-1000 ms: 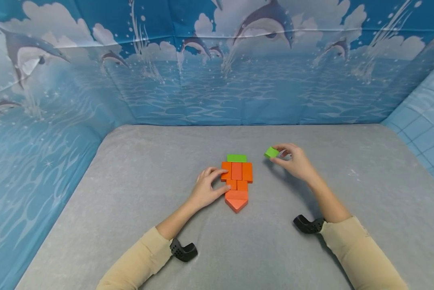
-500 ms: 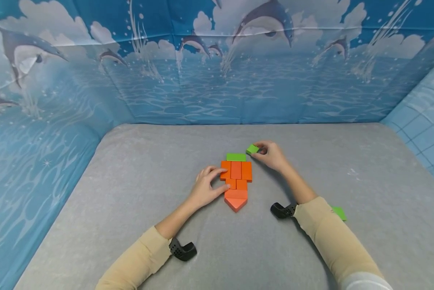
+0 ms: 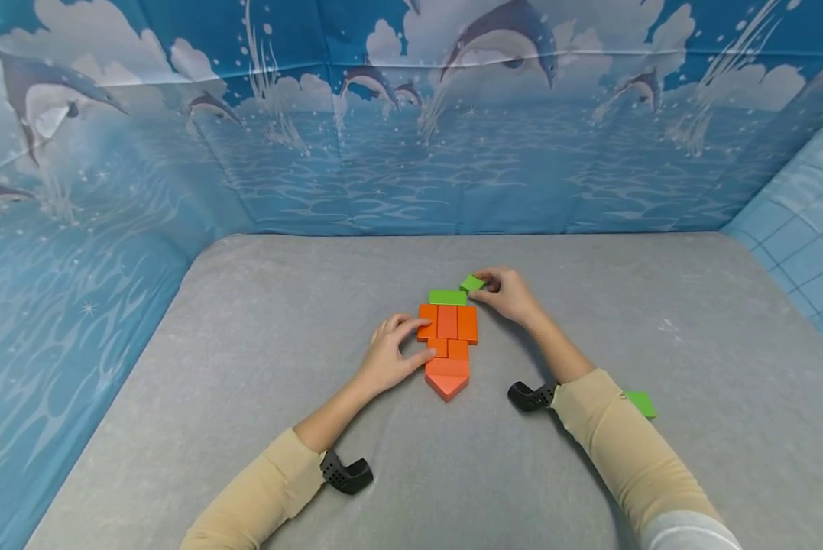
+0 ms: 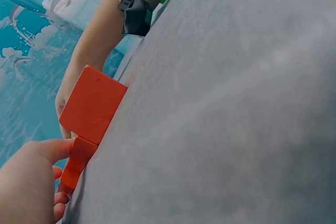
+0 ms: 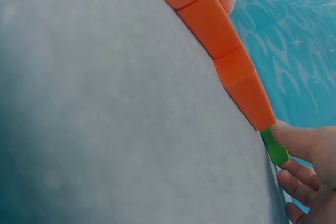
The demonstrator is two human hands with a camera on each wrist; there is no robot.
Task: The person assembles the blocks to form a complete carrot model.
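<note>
Orange blocks (image 3: 447, 321) lie fitted together on the grey surface, ending nearest the person in a pointed triangular block (image 3: 447, 386). A flat green rectangular block (image 3: 448, 297) sits against their far end. My right hand (image 3: 510, 296) pinches a small green block (image 3: 471, 283) between thumb and fingers, slightly turned, at the right end of the green rectangle. My left hand (image 3: 392, 355) rests along the left side of the orange blocks, its index finger and thumb spread and touching them. In the left wrist view, the left thumb (image 4: 58, 149) lies against an orange block (image 4: 79, 156).
Another green block (image 3: 641, 403) lies on the grey surface (image 3: 411, 489), partly hidden by the right sleeve (image 3: 631, 443). A blue dolphin-print cloth (image 3: 397, 168) hangs behind and at the left. Black wrist devices (image 3: 345, 473) stick out from both cuffs.
My right hand has moved left with the small green block, up to the green rectangle. The green block beside the right sleeve has come into view. My left hand keeps its place.
</note>
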